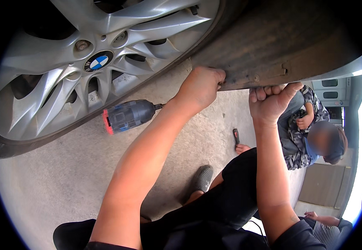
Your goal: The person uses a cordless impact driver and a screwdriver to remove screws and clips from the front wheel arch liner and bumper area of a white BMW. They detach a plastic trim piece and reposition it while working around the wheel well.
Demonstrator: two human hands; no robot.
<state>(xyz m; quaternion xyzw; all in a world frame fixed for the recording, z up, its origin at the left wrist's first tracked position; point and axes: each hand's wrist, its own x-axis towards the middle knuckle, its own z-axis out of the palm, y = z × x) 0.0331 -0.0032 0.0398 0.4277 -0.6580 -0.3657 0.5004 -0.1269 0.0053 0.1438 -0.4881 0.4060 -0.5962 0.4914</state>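
Observation:
Along the lower edge of a dark, scuffed plastic panel [268,46] beside the wheel, my left hand [202,87] is closed, fingertips at the edge; what they pinch is hidden. Further right, my right hand [272,102] has its fingers curled against the same edge, thumb raised along it. The silver spoked alloy wheel [47,54], with a round blue-and-white centre cap, fills the upper left. A cordless power tool [127,116], dark with a red end, lies on the concrete below the tyre, partly behind my left forearm.
A person in camouflage [302,146] crouches at the right. A hand [242,148] beside them holds a small black-and-red tool [236,136] low down. Another person in stripes [331,231] is at lower right. A grey clog [204,178] rests on the concrete floor [56,179]. A panelled wall stands behind.

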